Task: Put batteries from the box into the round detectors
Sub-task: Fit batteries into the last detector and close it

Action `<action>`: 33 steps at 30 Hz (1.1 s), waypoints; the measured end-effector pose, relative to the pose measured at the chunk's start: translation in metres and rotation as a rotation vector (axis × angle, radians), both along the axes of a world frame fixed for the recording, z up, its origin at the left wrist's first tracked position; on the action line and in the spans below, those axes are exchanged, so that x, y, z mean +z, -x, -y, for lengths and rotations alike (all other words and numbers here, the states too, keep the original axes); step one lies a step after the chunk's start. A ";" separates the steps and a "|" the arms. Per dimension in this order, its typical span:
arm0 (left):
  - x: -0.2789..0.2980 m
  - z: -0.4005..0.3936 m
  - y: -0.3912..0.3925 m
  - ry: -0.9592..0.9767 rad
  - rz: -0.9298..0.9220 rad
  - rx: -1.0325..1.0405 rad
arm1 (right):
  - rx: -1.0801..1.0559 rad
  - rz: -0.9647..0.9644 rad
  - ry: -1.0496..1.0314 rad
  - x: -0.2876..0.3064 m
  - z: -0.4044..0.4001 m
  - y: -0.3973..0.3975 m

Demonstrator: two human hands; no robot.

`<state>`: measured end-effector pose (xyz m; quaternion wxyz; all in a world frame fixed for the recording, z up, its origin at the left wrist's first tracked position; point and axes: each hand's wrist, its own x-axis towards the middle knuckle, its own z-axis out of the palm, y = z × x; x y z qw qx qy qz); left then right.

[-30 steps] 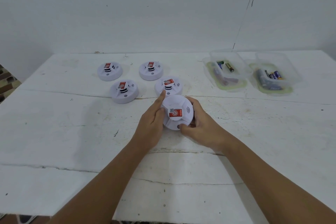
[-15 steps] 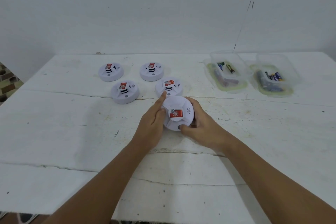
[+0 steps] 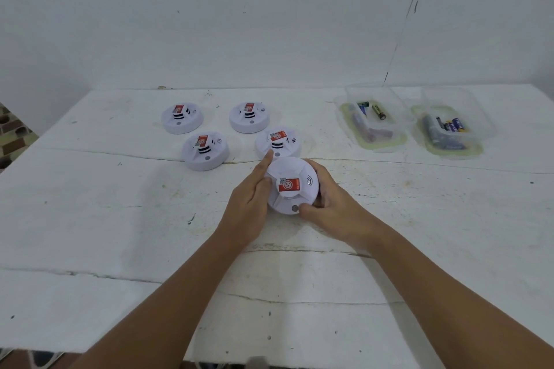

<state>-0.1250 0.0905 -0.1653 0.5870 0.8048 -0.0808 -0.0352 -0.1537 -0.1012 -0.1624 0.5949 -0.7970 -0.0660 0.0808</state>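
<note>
A round white detector (image 3: pixel 292 186) with a red label is tilted toward me near the middle of the table, held between both hands. My left hand (image 3: pixel 250 207) grips its left side, index finger stretched up along the rim. My right hand (image 3: pixel 332 207) wraps its right side, thumb on the lower front edge. Behind it sit several more white detectors, the nearest one (image 3: pixel 278 142) almost touching it. Two clear plastic boxes hold batteries: the left box (image 3: pixel 371 120) and the right box (image 3: pixel 449 126), both at the back right.
Other detectors stand at back left (image 3: pixel 182 118), back centre (image 3: pixel 249 116) and middle left (image 3: pixel 205 150). The white table (image 3: pixel 120 219) has cracks across its top; its front edge runs along the bottom. A white wall rises right behind the table.
Both hands keep their hold on the detector. It has tipped very slightly; otherwise nothing has moved.
</note>
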 end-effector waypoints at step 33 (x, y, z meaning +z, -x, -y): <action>-0.001 0.000 0.001 0.009 0.003 0.002 | 0.031 0.034 0.055 0.000 -0.002 0.000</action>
